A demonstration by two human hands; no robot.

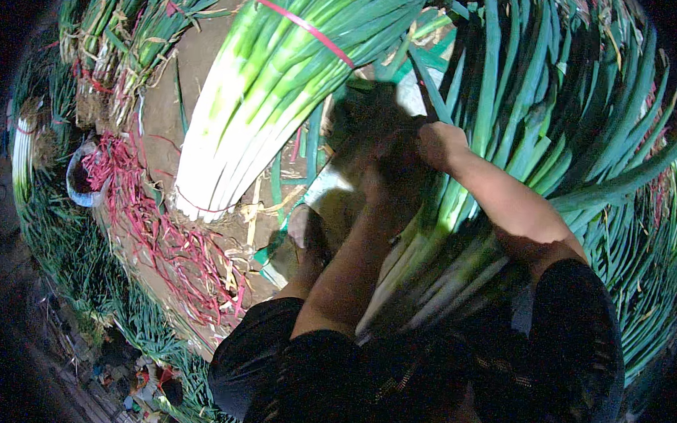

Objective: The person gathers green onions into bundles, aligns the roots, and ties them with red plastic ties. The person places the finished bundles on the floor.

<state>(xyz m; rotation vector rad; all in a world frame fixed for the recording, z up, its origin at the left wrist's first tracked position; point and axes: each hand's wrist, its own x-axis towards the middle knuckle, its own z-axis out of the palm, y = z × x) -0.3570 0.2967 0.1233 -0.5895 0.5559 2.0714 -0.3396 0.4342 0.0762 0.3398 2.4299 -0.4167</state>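
Observation:
My right hand (444, 146) reaches in from the right with its fingers curled. What it might hold is hidden. My left hand (383, 176) is close beside it, in deep shadow, and its fingers cannot be made out. Left of both hands lies a large bundle of green onions (263, 110), white ends towards me. A pink band (305, 26) circles its green part, and a thin red tie (206, 208) circles it near the roots. Loose green onions (453, 212) lie under my right forearm, their white stalks running towards my lap.
A heap of pink-red ties (164, 248) spreads at left beside a pale round container (81, 195). More bundled green onions (107, 73) lie at the upper left. Long green leaves (622, 169) fill the right side. A white sheet with green edging (331, 185) lies beneath my hands, near a foot (303, 227).

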